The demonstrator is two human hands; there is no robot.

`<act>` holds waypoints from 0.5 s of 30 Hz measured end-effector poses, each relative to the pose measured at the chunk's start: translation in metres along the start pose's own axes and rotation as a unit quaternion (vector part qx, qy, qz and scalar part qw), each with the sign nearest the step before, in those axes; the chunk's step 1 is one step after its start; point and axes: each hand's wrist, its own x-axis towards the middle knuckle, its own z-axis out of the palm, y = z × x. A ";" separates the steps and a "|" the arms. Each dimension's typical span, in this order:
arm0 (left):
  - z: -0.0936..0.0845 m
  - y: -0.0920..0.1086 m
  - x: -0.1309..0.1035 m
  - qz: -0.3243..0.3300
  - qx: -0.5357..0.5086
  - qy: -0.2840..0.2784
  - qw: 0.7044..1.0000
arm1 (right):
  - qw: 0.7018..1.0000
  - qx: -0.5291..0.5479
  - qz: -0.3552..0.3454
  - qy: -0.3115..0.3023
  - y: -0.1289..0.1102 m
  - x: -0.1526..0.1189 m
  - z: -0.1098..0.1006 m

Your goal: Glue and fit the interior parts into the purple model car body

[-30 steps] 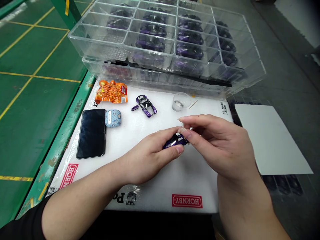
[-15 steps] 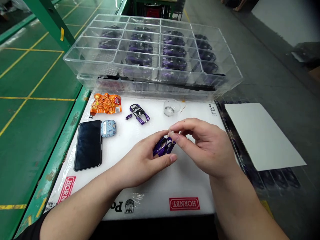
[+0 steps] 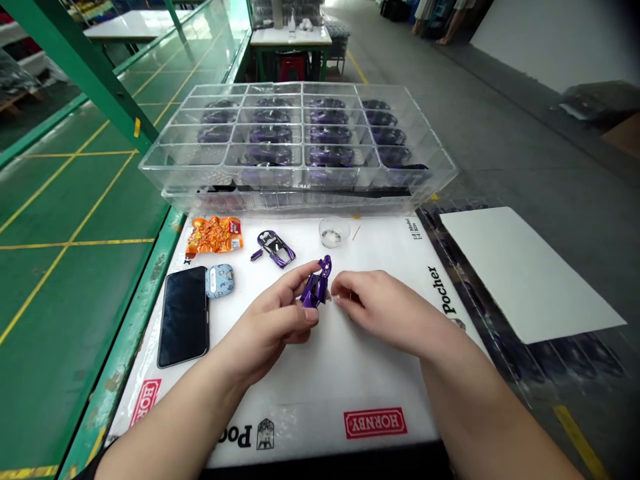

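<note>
My left hand (image 3: 280, 313) grips a purple model car body (image 3: 316, 287), tilted up on its side above the white padded work surface (image 3: 320, 373). Just right of it, my right hand (image 3: 370, 300) has thumb and fingers pinched together close to the body's edge. Whatever sits in that pinch is too small to name. Beyond the hands lies another purple car body (image 3: 276, 249) with a small purple piece (image 3: 257, 255) at its left. A clear round cup (image 3: 334, 233) with tiny bits in it stands farther back, beside a thin stick (image 3: 357, 233).
Clear divided trays (image 3: 300, 167) holding several purple car bodies stand at the back. Along the left are an orange snack packet (image 3: 215, 235), a phone (image 3: 184, 317) and a blue patterned case (image 3: 220, 281). A white board (image 3: 530, 270) covers another tray at right.
The left hand has turned the car body from lying flat to on its side. My right hand has drawn back slightly and lower. The view has tilted upward.
</note>
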 end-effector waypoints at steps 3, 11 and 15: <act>0.003 0.003 0.000 0.004 -0.080 -0.034 0.996 | 0.999 -0.007 -0.004 -0.034 -0.002 0.000 0.002; 0.002 0.001 0.001 0.021 -0.103 -0.077 0.991 | 0.939 0.221 -0.072 0.256 0.006 -0.005 0.003; 0.002 -0.003 0.000 0.018 -0.092 -0.108 0.990 | 0.931 0.281 -0.142 0.187 0.003 -0.009 0.007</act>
